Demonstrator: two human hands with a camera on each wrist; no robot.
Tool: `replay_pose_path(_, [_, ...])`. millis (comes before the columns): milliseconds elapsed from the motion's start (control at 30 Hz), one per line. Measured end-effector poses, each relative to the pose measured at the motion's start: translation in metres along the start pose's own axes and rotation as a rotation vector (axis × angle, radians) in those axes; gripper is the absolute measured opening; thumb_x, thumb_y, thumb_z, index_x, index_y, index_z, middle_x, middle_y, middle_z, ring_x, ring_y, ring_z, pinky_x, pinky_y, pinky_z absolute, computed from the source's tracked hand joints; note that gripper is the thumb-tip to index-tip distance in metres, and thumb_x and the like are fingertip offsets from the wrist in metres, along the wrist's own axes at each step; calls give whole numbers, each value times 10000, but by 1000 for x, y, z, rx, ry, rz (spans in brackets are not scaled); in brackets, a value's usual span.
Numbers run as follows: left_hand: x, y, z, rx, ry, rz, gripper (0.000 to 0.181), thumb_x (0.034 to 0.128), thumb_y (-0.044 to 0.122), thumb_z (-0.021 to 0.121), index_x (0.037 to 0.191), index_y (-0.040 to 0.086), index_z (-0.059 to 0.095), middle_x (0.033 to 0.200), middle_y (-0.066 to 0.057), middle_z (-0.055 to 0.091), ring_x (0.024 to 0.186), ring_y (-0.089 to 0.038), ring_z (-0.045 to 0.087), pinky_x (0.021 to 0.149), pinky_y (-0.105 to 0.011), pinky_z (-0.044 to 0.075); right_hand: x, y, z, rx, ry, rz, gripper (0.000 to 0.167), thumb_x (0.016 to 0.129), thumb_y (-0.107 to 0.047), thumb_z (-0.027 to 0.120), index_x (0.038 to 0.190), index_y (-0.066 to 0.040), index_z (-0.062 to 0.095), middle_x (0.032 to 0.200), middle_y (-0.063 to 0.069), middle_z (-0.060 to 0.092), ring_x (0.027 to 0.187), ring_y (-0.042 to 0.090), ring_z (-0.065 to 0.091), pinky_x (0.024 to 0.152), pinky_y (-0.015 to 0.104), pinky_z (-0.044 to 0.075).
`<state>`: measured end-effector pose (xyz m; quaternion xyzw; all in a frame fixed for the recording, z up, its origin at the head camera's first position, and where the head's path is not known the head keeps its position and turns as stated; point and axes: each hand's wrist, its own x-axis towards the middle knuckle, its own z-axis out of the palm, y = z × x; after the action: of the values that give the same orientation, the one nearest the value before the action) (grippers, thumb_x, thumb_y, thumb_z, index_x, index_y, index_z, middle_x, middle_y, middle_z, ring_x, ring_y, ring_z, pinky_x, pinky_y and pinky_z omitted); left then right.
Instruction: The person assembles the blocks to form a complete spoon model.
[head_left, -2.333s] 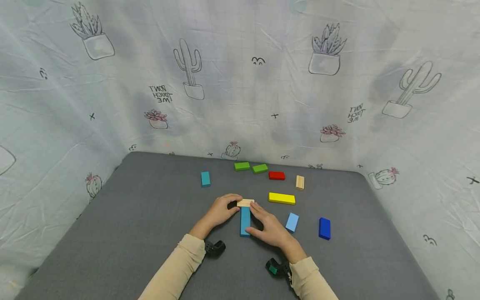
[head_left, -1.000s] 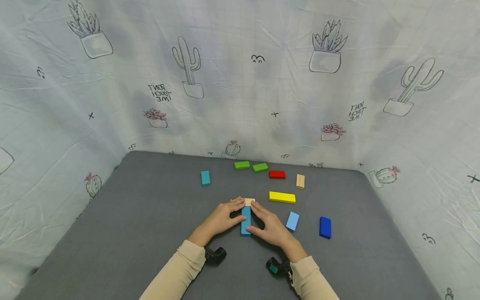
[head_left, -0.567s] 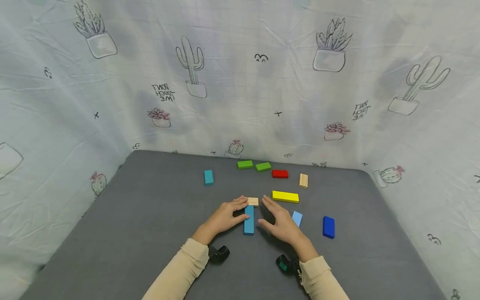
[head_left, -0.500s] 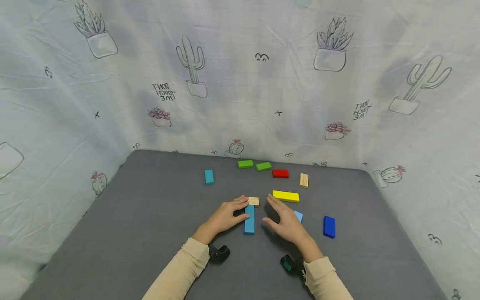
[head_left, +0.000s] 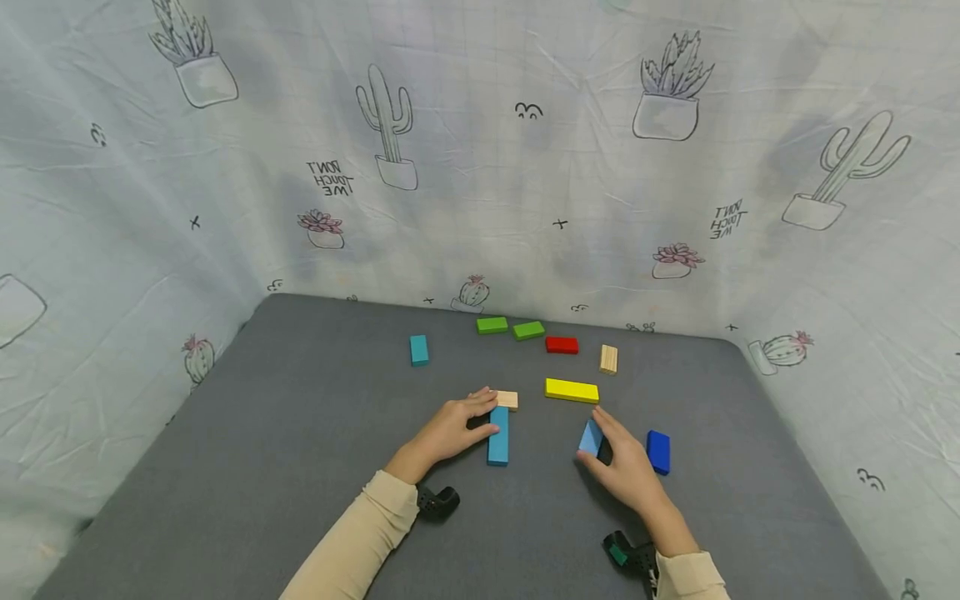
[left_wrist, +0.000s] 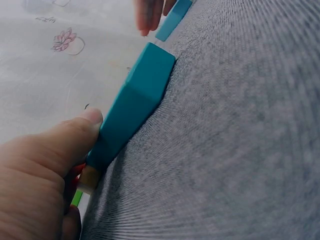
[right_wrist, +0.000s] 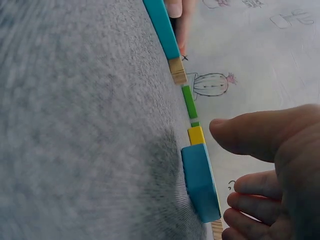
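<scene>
A long blue block (head_left: 498, 437) lies lengthwise on the grey table, its far end against a short natural-wood block (head_left: 509, 400) set crosswise. My left hand (head_left: 450, 429) rests at their left side, fingers on the wooden block. In the left wrist view its straight thumb touches the long blue block (left_wrist: 132, 100). My right hand (head_left: 628, 467) hovers around a light blue block (head_left: 590, 437), which is partly hidden by its fingers. The right wrist view shows a gap between the thumb and the light blue block (right_wrist: 201, 182).
A yellow block (head_left: 572, 391) lies beyond the right hand, a dark blue one (head_left: 658, 452) to its right. Farther back are a red block (head_left: 562, 345), two green blocks (head_left: 492, 326), another wooden block (head_left: 608, 359) and a teal block (head_left: 418, 351). Printed cloth (head_left: 480, 167) hangs behind.
My right hand has let go of the two joined blocks and moved right to the light blue block. My left hand slid slightly along and stays at the joined blocks.
</scene>
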<state>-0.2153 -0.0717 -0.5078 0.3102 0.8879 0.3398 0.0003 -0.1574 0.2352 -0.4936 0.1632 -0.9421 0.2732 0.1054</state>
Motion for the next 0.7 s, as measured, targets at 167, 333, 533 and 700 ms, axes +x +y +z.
replay_pose_path(167, [-1,-1,0,3,-2,-3,580,919,348,612,1407,79,455,1483,-79,407,1401,-196,329,1118,-411,344,-1,1,1,-11,4,17,709,816,-228,748,1384,62,436,1418,248,442,1268,430,454,999,579,411])
replay_pose_path(333, [0,-3,3,-3,23,36,574,930,363,592,1398,56,463,1472,-111,419,1393,-229,346,1100,-439,365,-2,2,0,-13,-20,57,688,823,-180,738,1382,74,429,1413,259,441,1276,441,439,1011,585,399])
replay_pose_path(533, [-1,-3,3,11,27,59,582,943,402,554,1396,46,465,1463,-127,427,1386,-244,358,1086,-451,378,-3,3,2,1,-29,87,662,819,-154,735,1362,90,446,1386,271,465,1262,437,457,1011,579,404])
replay_pose_path(700, [-1,-2,1,-25,-1,4,576,927,357,596,1407,72,454,1486,-92,398,1404,-217,324,1114,-432,346,-3,5,4,22,-12,107,629,822,-162,739,1341,81,479,1351,268,499,1236,429,485,990,574,424])
